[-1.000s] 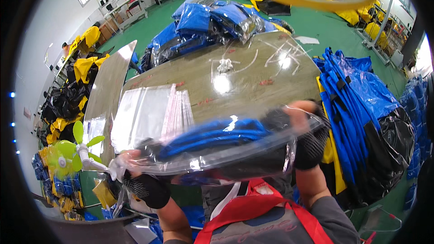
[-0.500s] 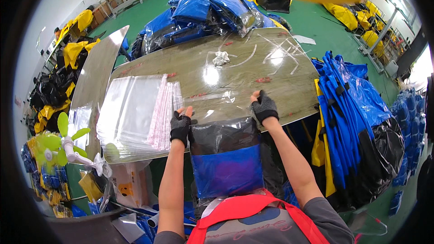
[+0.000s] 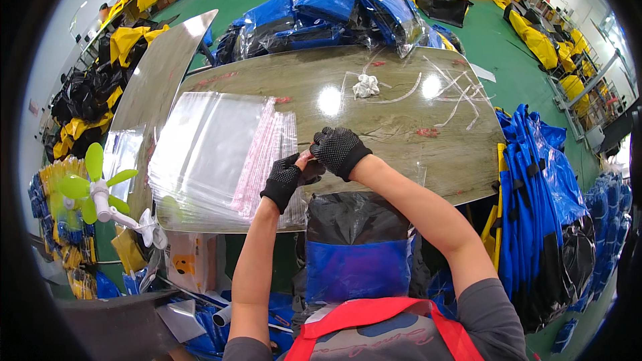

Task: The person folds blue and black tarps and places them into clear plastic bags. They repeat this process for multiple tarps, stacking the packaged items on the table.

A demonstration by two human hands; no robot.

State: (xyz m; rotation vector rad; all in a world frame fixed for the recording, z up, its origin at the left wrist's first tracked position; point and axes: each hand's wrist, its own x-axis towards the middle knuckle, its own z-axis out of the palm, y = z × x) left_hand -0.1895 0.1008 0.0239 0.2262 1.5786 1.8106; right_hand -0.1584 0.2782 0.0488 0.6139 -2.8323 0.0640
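My two hands, in black dotted gloves with bare fingertips, meet above the near part of the table, beside the stack of clear plastic bags (image 3: 210, 137) with pinkish edges. My right hand (image 3: 338, 152) is closed, its fingers curled down over the left fingertips. My left hand (image 3: 289, 179) is closed too, thumb and fingers drawn together against the right. Whatever lies between them is hidden or too small to name. Against my body, below the table edge, rests a folded blue and black package (image 3: 359, 257) in clear plastic; neither hand grips it.
A crumpled white wad (image 3: 366, 86) and clear strips (image 3: 461, 97) lie on the wooden-topped table (image 3: 388, 127). Wrapped blue packages (image 3: 328, 7) are heaped behind it. Blue and black covers (image 3: 542, 187) hang at the right. A green-bladed fan (image 3: 99, 190) stands at the left.
My hands were apart, one at each top corner of the package. The right has swung left to meet the left hand, and both have closed. The view has shifted slightly.
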